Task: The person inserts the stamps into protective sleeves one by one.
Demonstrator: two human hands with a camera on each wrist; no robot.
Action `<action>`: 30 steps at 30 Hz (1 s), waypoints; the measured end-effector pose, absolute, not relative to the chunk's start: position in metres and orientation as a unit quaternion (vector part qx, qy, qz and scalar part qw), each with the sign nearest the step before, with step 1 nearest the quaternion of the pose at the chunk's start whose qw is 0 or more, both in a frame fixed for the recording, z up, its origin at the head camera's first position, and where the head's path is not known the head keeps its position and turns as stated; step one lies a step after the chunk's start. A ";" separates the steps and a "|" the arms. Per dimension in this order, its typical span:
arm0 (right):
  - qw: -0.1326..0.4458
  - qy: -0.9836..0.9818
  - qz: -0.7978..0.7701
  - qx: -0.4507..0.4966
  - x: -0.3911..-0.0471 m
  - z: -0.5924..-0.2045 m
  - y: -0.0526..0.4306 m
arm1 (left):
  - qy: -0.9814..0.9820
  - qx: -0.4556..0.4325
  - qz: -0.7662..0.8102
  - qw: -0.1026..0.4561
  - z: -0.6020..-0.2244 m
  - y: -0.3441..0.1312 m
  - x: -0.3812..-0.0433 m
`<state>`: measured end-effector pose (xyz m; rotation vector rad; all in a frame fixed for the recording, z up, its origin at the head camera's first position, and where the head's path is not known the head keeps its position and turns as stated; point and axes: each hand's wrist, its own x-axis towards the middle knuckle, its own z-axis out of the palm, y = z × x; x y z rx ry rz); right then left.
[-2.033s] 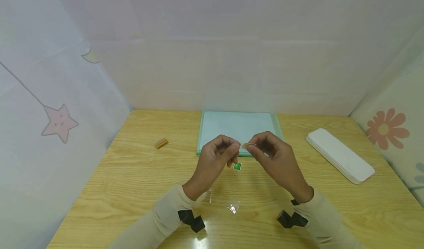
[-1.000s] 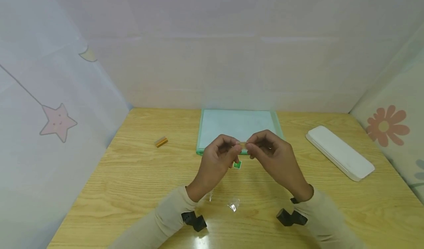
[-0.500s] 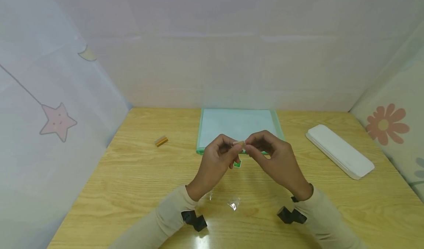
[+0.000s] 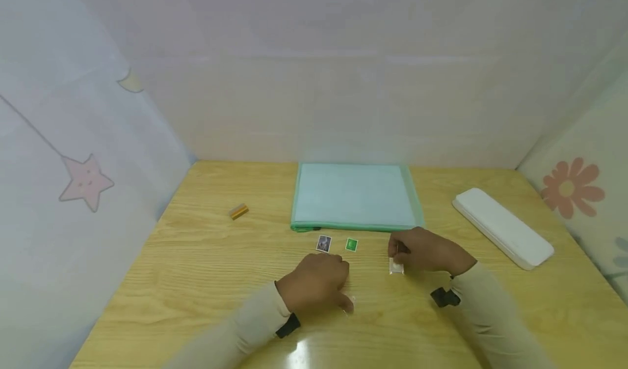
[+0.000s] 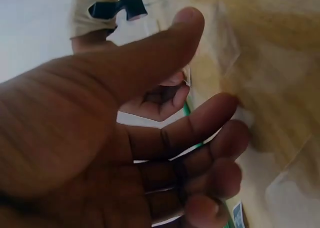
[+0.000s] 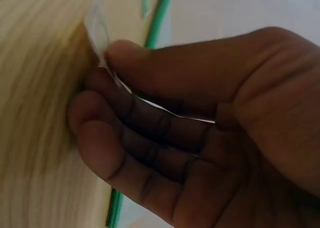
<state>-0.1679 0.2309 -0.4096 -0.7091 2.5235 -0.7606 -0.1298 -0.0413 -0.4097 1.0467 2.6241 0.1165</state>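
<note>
R hand (image 4: 426,250) pinches sm. clear packet (image 4: 396,267) at table (image 4: 206,287).
Packet btwn thumb & fingers, nr front R corner of folder (image 4: 355,194); L hand (image 4: 316,279) relaxed, thumb apart from half-bent fingers, nr clear wrap (image 5: 227,42); dark pic (image 4: 324,243) & green pic (image 4: 351,244) lie nr folder.

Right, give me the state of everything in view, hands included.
Left hand: fingers loosely curled, holding nothing
Right hand: pinching the small clear sleeve
Small clear sleeve: held, partly covered by fingers
Grey picture square: flat, face up
Green picture square: flat, face up
Green-edged pouch: lying flat; cannot tell whether zipped
White case: closed
Orange-brown piece: lying on the table
</note>
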 end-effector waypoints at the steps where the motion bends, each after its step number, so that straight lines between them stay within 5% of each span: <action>1: 0.212 0.907 -0.262 -0.254 -0.168 -0.414 0.232 | 0.917 0.369 0.028 0.148 -0.412 -0.040 -0.127; 10: 0.154 0.938 -0.192 -0.244 -0.169 -0.405 0.224 | 0.922 0.366 0.014 0.127 -0.408 -0.034 -0.120; 19: 0.060 0.920 -0.252 -0.296 -0.177 -0.435 0.197 | 0.914 0.391 0.058 0.089 -0.413 -0.043 -0.130; 30: 0.048 0.889 -0.293 -0.349 -0.185 -0.451 0.186 | 0.914 0.347 0.189 0.095 -0.389 -0.069 -0.159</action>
